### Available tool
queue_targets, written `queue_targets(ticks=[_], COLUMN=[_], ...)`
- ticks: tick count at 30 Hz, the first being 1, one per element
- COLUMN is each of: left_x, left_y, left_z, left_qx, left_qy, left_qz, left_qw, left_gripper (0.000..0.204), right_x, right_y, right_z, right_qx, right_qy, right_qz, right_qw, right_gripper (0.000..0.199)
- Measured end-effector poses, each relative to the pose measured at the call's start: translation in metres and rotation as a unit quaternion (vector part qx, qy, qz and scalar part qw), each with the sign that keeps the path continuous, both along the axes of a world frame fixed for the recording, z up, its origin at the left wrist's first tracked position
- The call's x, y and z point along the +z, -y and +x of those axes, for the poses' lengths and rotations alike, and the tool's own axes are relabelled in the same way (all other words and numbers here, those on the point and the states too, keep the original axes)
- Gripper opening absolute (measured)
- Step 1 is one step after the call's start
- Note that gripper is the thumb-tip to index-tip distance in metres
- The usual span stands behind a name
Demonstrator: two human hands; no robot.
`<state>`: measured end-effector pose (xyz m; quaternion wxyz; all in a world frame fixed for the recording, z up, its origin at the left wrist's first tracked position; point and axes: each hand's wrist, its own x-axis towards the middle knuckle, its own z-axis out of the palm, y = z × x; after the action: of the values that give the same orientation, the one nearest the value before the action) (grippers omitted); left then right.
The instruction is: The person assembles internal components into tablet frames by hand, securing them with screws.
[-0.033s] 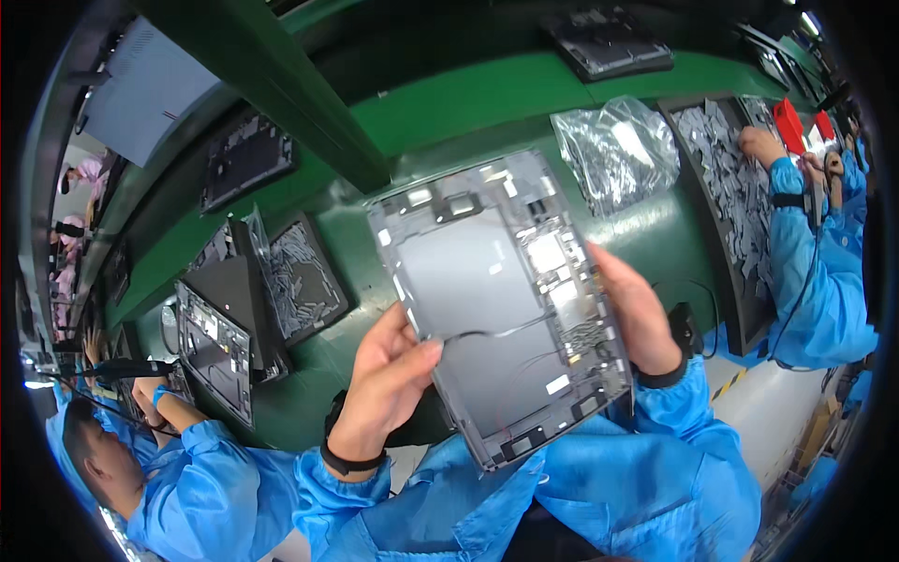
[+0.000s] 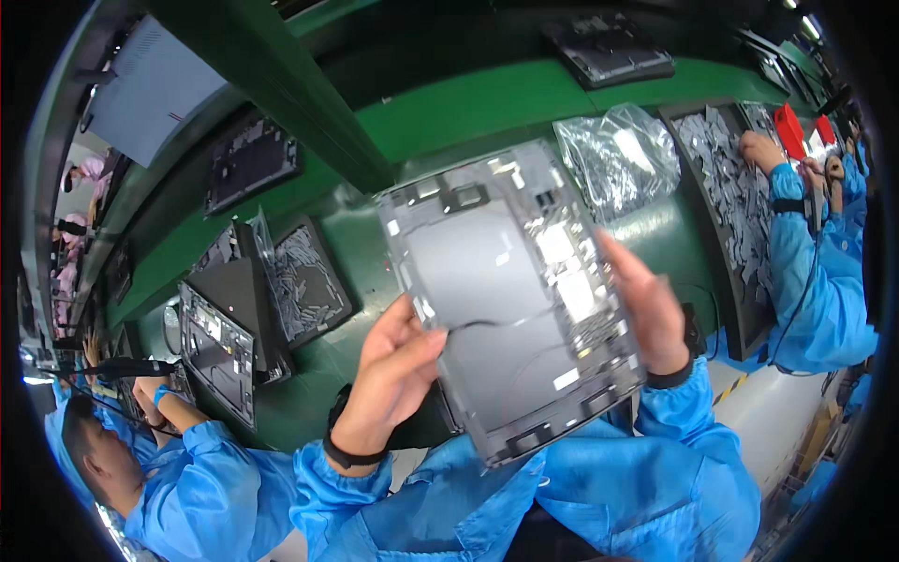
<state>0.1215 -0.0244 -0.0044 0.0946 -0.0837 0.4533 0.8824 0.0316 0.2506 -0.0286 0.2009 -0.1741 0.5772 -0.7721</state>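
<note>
An opened tablet [image 2: 478, 272] is held up tilted before my chest, its inside facing me. Two large grey battery panels, a circuit board along the right side and a thin dark cable across the middle show in it. My left hand [image 2: 389, 375] grips the left edge, thumb on top near the cable's end and fingers partly hidden beneath. Along the right edge lies my right hand [image 2: 651, 309], slightly blurred, its fingers against the tablet's side and partly out of sight behind it.
A clear plastic bag [image 2: 618, 159] lies beyond the tablet. Trays of small grey pieces stand at right [image 2: 716, 187] and left [image 2: 309, 281]. Another opened tablet [image 2: 220, 351] leans at left near a co-worker [image 2: 187, 478]. A co-worker's hand [image 2: 763, 150] reaches into the right tray. A green post [image 2: 281, 94] rises ahead.
The tablet has shifted slightly to the right and up in my hands. My right hand has moved a little to the right with it and is more blurred.
</note>
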Motion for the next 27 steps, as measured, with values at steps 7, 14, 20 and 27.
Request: queue_targets(ticks=[7, 14, 20, 27], left_x=[-0.006, -0.016, -0.005, -0.030], left_y=[-0.068, -0.041, 0.009, 0.026], left_z=[-0.091, -0.117, -0.059, -0.027], left_qx=[0.067, 0.075, 0.071, 0.195], left_qy=[-0.021, -0.019, -0.044, -0.048], left_qz=[0.143, 0.089, 0.009, -0.055], left_qw=[0.987, 0.993, 0.996, 0.978], left_gripper=[0.037, 0.042, 0.043, 0.028], right_x=[0.005, -0.003, -0.023, -0.046], right_y=[-0.009, 0.008, 0.041, 0.129], right_z=[-0.004, -0.135, -0.271, -0.348], right_qx=[-0.074, -0.082, -0.045, -0.129], right_qy=[0.163, 0.100, 0.169, -0.011], right_qz=[-0.401, -0.112, -0.035, 0.102], right_qw=[0.898, 0.985, 0.984, 0.986], right_gripper=[0.062, 0.038, 0.025, 0.030])
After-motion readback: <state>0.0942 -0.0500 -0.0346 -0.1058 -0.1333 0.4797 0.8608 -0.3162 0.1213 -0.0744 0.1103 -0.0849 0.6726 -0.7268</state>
